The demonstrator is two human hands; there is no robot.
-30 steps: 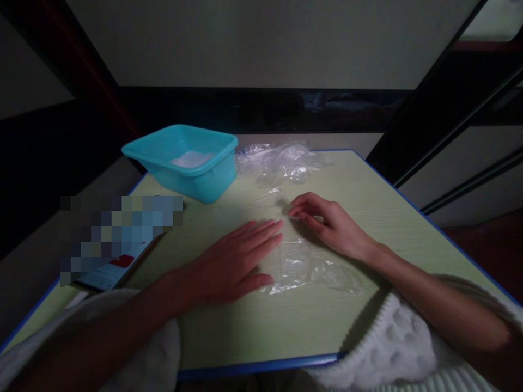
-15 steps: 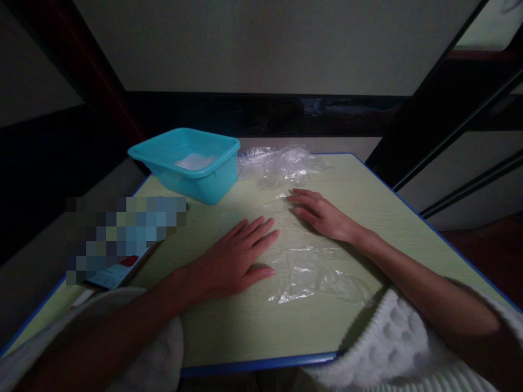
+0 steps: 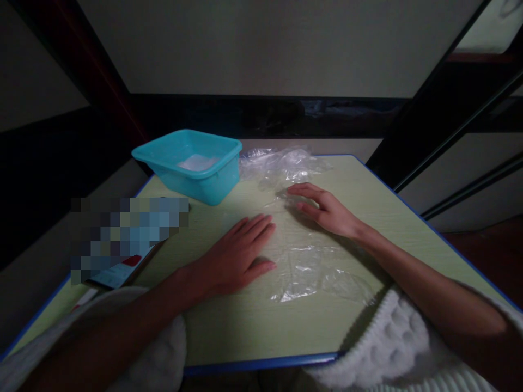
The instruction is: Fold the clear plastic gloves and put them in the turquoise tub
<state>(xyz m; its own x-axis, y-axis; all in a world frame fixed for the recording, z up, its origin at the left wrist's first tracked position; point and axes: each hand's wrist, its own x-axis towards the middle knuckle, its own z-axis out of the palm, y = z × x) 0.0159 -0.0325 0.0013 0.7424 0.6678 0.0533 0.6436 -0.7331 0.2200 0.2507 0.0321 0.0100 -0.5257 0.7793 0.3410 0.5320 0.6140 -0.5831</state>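
Observation:
A clear plastic bag (image 3: 310, 277) lies spread on the table (image 3: 245, 337) in front of me, its creases catching the light. My left hand (image 3: 241, 250) rests flat at its left side, fingers stretched and thumb apart. Over the bag's far part is my right hand (image 3: 327, 209), slightly raised with fingers apart and gently bent. Neither hand grips anything. Beyond the fingers sits a crumpled heap of clear plastic bags (image 3: 290, 163).
A turquoise plastic basin (image 3: 216, 185) stands at the back left with something whitish inside. Left of my arm lies a phone-like device (image 3: 114, 272), largely blurred out. A blue edge (image 3: 261, 363) borders the table, and a wall rises behind it.
My right hand has lifted a little, its fingers more bent and the thumb further from them. The fingers of my left hand have drawn slightly closer together; the bag lies much the same.

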